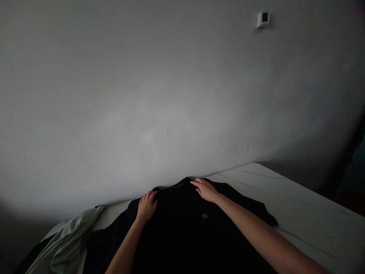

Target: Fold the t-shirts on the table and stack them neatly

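A black T-shirt (176,228) lies spread on a white table, its neckline toward the wall and a small grey logo on the chest. My left hand (146,206) rests on the shirt's left shoulder beside the collar, palm down with fingers stretched forward. On the other side of the collar, my right hand (205,189) lies flat on the right shoulder, its fingers extended toward the neckline. Neither hand visibly grips the cloth. The shirt's lower part runs out of the bottom of the view.
A grey-green garment (68,239) lies crumpled at the table's left end, with dark cloth beside it. The white tabletop (308,213) extends right, its far edge along a grey wall (171,95). A small white device (262,19) is mounted high on the wall.
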The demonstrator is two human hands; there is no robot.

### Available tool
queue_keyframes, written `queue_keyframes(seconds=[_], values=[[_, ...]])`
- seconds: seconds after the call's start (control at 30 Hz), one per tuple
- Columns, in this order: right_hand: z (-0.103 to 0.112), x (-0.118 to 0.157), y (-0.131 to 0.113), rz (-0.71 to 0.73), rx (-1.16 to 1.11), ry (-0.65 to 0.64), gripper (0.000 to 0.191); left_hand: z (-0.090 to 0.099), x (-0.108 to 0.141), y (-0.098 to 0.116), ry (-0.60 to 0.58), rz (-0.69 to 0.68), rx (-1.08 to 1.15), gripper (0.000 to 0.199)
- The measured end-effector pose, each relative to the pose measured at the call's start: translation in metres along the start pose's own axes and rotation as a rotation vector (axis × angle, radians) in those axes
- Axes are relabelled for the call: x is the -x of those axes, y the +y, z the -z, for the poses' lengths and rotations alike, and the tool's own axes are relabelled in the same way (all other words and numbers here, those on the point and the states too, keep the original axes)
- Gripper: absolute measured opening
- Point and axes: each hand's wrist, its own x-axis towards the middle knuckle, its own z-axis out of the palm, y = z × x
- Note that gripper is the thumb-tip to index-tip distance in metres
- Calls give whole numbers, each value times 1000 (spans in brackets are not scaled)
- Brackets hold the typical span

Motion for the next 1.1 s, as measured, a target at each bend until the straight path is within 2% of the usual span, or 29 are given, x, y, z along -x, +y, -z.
queue_keyframes(seconds=[0.17, 0.27, 0.37, 0.47, 0.53, 0.6, 0.7, 0.77, 0.83, 1.03, 1.1], values=[[2, -8, -1, -120, 153, -93, 47, 4, 16, 4, 99, 230, -143, 44], [2, -1, 2, -101, 172, -158, 51, 8, 28, -10, 84, 213, -189, 47], [6, 17, 13, -110, 199, -72, 50, 19, 39, -34, -24, 169, -195, 49], [20, 39, 35, -366, 247, 65, 40, 35, 55, -59, -106, 228, -185, 50], [34, 53, 53, -532, 258, 84, 35, 48, 68, -75, -77, 301, -196, 52], [46, 64, 67, -594, 253, 71, 30, 58, 81, -89, -38, 389, -217, 52], [54, 73, 75, -594, 215, 42, 27, 70, 96, -108, -103, 465, -216, 44], [52, 74, 73, -577, 195, 37, 27, 75, 103, -116, -163, 430, -196, 36], [49, 74, 67, -572, 194, 48, 26, 79, 109, -119, -172, 393, -183, 31], [48, 74, 62, -576, 241, 88, 23, 91, 117, -114, -177, 398, -256, 30], [50, 69, 59, -565, 266, 118, 25, 93, 114, -106, -109, 438, -374, 32]])
